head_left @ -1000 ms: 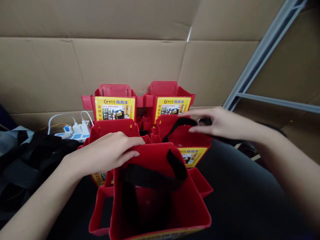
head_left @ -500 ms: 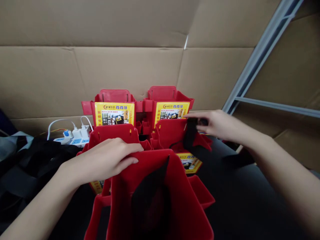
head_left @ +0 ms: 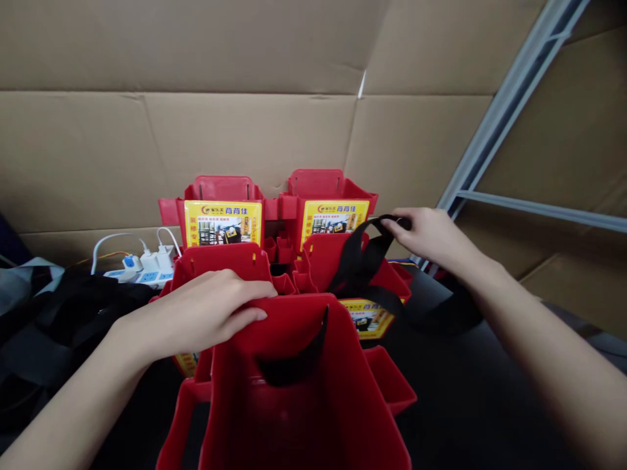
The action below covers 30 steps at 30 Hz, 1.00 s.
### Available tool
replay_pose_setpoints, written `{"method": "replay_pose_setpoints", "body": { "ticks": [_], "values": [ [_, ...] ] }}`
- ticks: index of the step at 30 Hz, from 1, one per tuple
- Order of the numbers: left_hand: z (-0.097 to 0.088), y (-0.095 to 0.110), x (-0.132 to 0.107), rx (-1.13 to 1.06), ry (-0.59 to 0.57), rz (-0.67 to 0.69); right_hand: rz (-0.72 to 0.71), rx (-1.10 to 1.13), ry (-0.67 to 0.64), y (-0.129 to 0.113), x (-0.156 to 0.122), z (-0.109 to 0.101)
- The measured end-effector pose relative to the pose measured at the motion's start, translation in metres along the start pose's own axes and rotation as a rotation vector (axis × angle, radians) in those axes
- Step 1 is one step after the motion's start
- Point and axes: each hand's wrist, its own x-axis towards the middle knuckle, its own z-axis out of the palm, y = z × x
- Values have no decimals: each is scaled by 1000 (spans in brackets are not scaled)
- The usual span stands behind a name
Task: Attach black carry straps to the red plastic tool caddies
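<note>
— What sits nearest?

— An open red plastic bin on the dark surface, its mouth facing up. A flat black woven strap runs out of it, over the far wall, and up to the right.

— And the hands?

— The left hand lies on the bin's far-left rim, fingers curled over the edge, a loose grip on the plastic. The right hand is further off, above the next bins, its grip narrowed to a pinch on the strap's end (the strap hangs slack below it).

— Beyond that?

— More red plastic bins with yellow printed labels stand in two rows, touching one another. To the left lie a heap of black fabric and a white power strip with plugged-in chargers. A brown cardboard wall closes the back, with a grey metal frame at right.
</note>
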Motion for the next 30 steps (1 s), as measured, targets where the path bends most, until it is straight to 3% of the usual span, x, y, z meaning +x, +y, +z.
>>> {"method": "replay_pose_setpoints", "body": {
  "ticks": [3,5,7,14,17,19,23,26,30],
  "values": [
    [-1,1,0,-17,-26,-9,106,208,-40,-15,-14,-3],
    [-2,3,0,-22,-36,-11,80,386,-187,-33,-23,2],
    [-2,4,0,-19,-36,-18,15,426,-333,-48,-28,10],
    [-2,3,0,-4,-15,-17,97,63,-558,-73,-8,37],
    [-3,4,1,-15,-18,-11,54,-29,-639,-72,7,39],
    [-3,5,1,-15,-16,-6,49,-89,-497,-64,17,32],
    [-1,4,2,9,16,12,202,-219,123,-50,28,1],
    [-2,3,2,9,26,21,147,-194,472,-59,27,-17],
    [-6,5,-2,11,52,16,44,-114,650,-71,42,-30]
  ]
}}
